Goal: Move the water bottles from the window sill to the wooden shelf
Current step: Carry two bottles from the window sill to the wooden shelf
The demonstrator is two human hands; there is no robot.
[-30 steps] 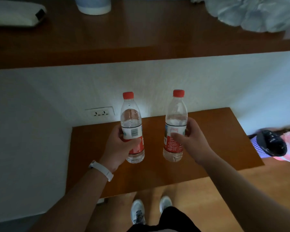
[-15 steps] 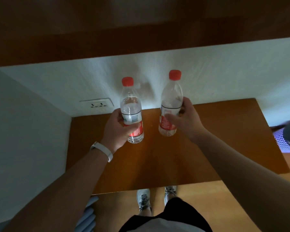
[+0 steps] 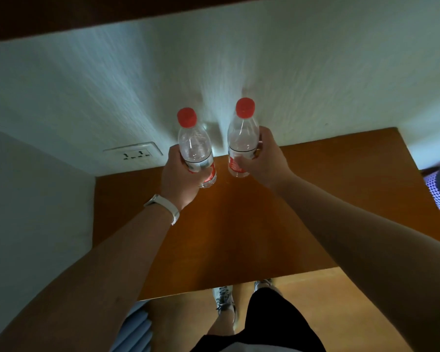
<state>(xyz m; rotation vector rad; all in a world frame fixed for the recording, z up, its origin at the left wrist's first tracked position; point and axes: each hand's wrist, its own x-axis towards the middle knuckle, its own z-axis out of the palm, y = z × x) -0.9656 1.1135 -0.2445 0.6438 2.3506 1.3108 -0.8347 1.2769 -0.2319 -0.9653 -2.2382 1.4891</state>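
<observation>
Water bottles (image 3: pixel 196 146) in both hands, near the wooden shelf's (image 3: pixel 239 224) back edge.

2 clear red-capped water bottles (image 3: pixel 194 146) (image 3: pixel 243 138), upright, side by side above wooden shelf (image 3: pixel 239 224)

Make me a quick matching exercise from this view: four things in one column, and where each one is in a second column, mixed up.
1. bottle caps
2. wall socket
3. wristband
4. shoes

A. on the left wrist
B. on the floor below the wooden shelf
C. on the white wall, left of the bottles
D. red, on top of the bottles

Pairs: 1-D, 2-C, 3-A, 4-B
</observation>
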